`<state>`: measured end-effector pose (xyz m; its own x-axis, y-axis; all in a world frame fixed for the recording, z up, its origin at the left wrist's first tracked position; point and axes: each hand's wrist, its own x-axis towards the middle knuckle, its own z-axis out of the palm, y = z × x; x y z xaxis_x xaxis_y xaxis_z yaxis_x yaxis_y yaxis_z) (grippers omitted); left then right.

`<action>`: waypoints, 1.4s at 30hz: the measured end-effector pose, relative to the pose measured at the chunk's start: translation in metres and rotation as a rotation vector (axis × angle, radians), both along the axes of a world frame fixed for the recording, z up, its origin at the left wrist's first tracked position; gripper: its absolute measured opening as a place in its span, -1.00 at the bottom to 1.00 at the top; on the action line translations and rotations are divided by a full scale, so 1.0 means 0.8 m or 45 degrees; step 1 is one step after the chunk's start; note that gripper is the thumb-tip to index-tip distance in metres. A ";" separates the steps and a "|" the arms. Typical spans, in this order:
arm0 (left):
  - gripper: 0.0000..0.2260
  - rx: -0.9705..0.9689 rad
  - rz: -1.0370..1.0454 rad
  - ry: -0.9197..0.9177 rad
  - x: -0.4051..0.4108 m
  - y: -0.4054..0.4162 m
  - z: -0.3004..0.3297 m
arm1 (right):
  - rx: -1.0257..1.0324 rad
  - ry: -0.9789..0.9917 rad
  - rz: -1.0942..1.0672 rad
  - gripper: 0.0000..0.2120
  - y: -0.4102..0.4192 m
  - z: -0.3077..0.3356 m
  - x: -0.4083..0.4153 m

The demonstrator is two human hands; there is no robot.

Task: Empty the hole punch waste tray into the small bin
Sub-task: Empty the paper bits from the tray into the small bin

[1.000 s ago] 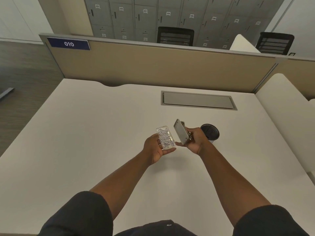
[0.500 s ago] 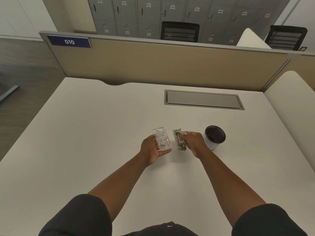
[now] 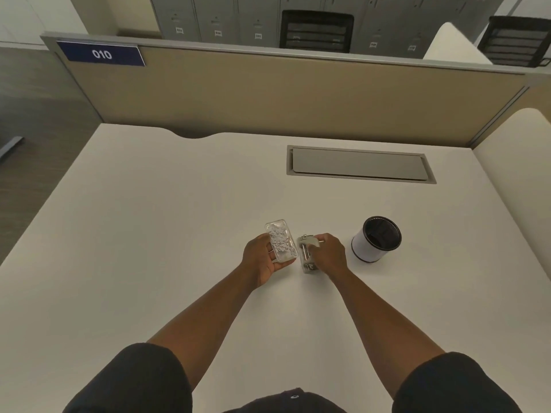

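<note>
My left hand [image 3: 261, 260] holds the clear waste tray [image 3: 281, 240], flat and face up, with white paper dots inside. Just to its right the grey hole punch [image 3: 307, 253] rests on the white desk [image 3: 149, 234], and my right hand [image 3: 329, 253] is on it, fingers curled over its right side. The small bin [image 3: 376, 238], white with a black lining and rim, stands upright and open to the right of my right hand, a short gap away.
A grey cable-hatch cover [image 3: 359, 164] is set into the desk behind the bin. A beige partition [image 3: 283, 96] with a blue "010" sign [image 3: 101, 54] closes the far edge. A white divider [image 3: 518, 162] runs along the right side.
My right hand lowered the hole punch from tilted in the air down onto the desk. The tray stays in my left hand, level, slightly lower than before.
</note>
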<state>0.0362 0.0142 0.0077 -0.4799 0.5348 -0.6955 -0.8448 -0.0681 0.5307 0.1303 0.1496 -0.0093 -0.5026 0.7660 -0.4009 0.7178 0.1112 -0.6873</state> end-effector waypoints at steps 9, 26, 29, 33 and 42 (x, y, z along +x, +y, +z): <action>-0.77 -0.040 -0.070 0.065 0.008 0.007 0.009 | 0.067 -0.059 0.036 -0.65 0.001 0.001 0.009; -0.76 -0.110 -0.335 0.344 0.043 0.125 0.087 | 0.106 0.232 0.221 -0.75 0.100 0.111 0.064; -0.75 -0.107 -0.371 0.395 0.054 0.160 0.098 | 0.187 0.221 0.234 -0.77 0.123 0.121 0.077; -0.79 -0.122 -0.431 0.457 0.067 0.196 0.103 | 0.218 0.191 0.200 -0.81 0.155 0.116 0.092; -0.77 -0.443 -0.657 0.945 0.072 0.260 0.062 | 0.214 0.205 0.015 -0.79 0.191 0.097 0.118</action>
<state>0.0935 0.2224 0.0575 -0.6248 0.6242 -0.4691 -0.1686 0.4787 0.8616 0.2246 0.3023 0.0679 -0.5590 0.8090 -0.1816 0.5981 0.2417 -0.7641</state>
